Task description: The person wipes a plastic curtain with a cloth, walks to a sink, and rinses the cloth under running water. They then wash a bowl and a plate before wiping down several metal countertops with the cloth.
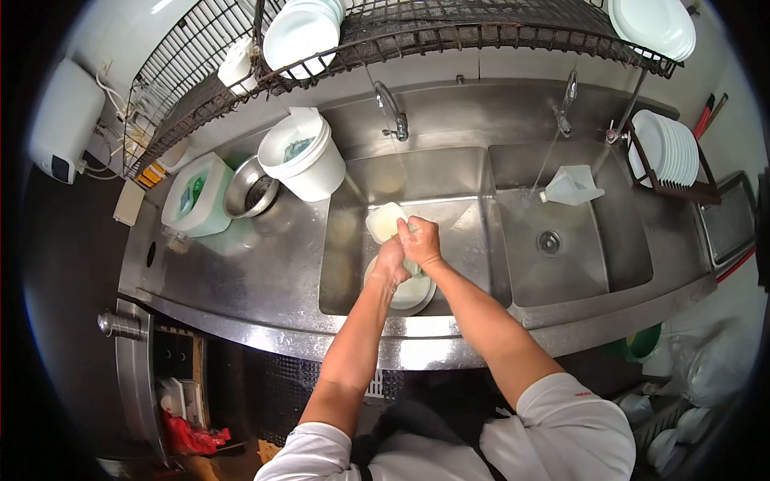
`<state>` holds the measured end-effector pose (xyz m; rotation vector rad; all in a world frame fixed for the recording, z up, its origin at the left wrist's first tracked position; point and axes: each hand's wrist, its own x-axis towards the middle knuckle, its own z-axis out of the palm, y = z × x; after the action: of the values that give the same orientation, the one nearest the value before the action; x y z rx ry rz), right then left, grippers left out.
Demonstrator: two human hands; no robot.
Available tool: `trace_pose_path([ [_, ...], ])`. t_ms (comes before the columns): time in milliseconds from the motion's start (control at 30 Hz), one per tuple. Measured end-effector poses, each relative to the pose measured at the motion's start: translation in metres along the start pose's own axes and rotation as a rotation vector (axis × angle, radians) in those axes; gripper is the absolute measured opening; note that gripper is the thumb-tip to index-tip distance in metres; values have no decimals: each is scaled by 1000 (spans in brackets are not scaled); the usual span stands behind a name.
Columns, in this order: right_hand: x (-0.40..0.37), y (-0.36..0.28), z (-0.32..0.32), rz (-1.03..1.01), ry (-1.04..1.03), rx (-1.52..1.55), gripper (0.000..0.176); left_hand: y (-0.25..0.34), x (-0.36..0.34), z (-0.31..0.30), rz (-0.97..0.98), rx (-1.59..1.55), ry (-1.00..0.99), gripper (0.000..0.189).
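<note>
My two hands meet over the left sink basin (471,210). My right hand (421,242) is closed, its fingers bent, right at the edge of a small white bowl (385,222). Just below it my left hand (391,261) is also closed, fingertips hidden against the right hand. A pale greenish bit shows between the hands, but I cannot tell what they grip. Under my wrists, white plates (414,297) lie in the basin near its front edge, partly covered by my hands.
Water runs from the left faucet (391,112) and the right faucet (565,108). A white bucket (314,172), a metal bowl (241,192) and a green-tinted tub (196,196) stand left. A white jug (573,186) lies in the right basin, beside racked plates (667,148). A wire shelf (449,36) hangs above.
</note>
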<state>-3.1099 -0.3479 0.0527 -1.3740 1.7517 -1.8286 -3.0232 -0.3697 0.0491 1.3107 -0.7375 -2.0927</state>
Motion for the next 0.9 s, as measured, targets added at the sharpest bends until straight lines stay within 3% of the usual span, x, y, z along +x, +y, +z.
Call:
trace_pose_path([
  [67, -14, 0, 8, -37, 6, 32, 35, -23, 40, -32, 181, -91, -230, 52],
  [133, -23, -28, 4, 9, -33, 162, 37, -24, 42, -40, 235, -25, -213, 54],
  [200, -21, -18, 8, 92, -40, 115, 37, -1, -1, -15, 140, 207, 40, 53],
  [233, -8, -5, 11, 186, 9, 142, 38, 9, -25, 5, 116, -54, 63, 45],
  [267, 8, 12, 5, 329, -94, -105, 37, 14, -28, 5, 110, -84, -38, 43],
  [333, 13, 42, 0, 58, -26, -409, 46, 26, -35, -5, 95, -147, -232, 38],
  [433, 13, 49, -4, 447, -146, 707, 55, 47, -37, -4, 187, -49, -272, 34],
  [533, -10, 45, -7, 626, -449, 928, 59, 64, -33, -9, 223, -135, -315, 36],
  [567, -16, 44, -14, 456, -601, 708, 58, 72, -39, -7, 237, -215, -318, 37],
  [667, -22, 34, -20, 475, -714, 325, 54, 92, -35, -28, 301, -380, -411, 44],
  [700, -24, 26, -28, 591, -572, 428, 46, 97, -37, -36, 292, -475, -416, 44],
  [800, -15, 23, -23, 405, -184, 621, 42, 86, -25, -52, 233, -566, -313, 45],
  [833, -9, 16, -11, 173, -30, 496, 27, 80, -20, -53, 205, -563, -263, 45],
  [900, -8, -20, -3, 4, -98, 415, 24, 62, -19, -33, 73, -473, -127, 40],
])
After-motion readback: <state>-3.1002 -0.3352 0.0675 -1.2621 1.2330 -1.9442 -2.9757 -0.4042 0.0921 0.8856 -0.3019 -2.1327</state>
